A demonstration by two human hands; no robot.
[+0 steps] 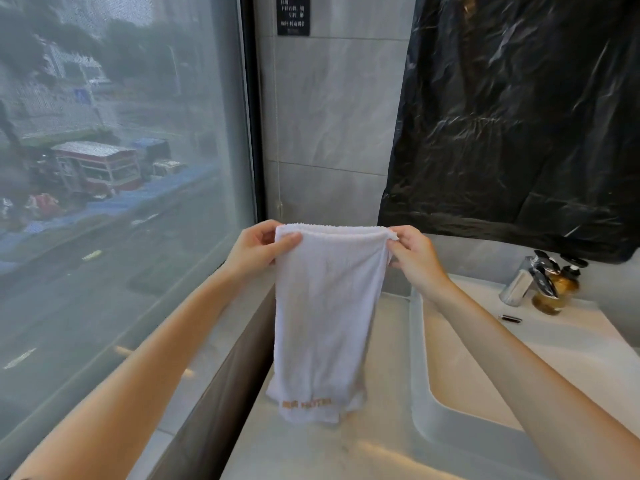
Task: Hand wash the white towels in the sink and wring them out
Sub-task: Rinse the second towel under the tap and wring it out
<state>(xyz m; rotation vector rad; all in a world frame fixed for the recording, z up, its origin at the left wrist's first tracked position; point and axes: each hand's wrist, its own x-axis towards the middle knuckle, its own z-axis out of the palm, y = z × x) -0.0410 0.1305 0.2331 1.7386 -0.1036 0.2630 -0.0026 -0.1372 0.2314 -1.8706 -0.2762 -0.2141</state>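
Both arms reach out, the left hand and right hand each pinching a top corner of a white terry towel with orange lettering, which hangs between and below them, left of the white basin under the right forearm.

Both bare arms reach from the lower corners of the frame toward its middle, forearms stretched nearly straight. The left hand sits just left of center, its thumb laid across the front of a towel corner and its fingers curled behind. The right hand, just right of center, pinches the other top corner between thumb and fingertips. The 2 hands are apart and roughly level.
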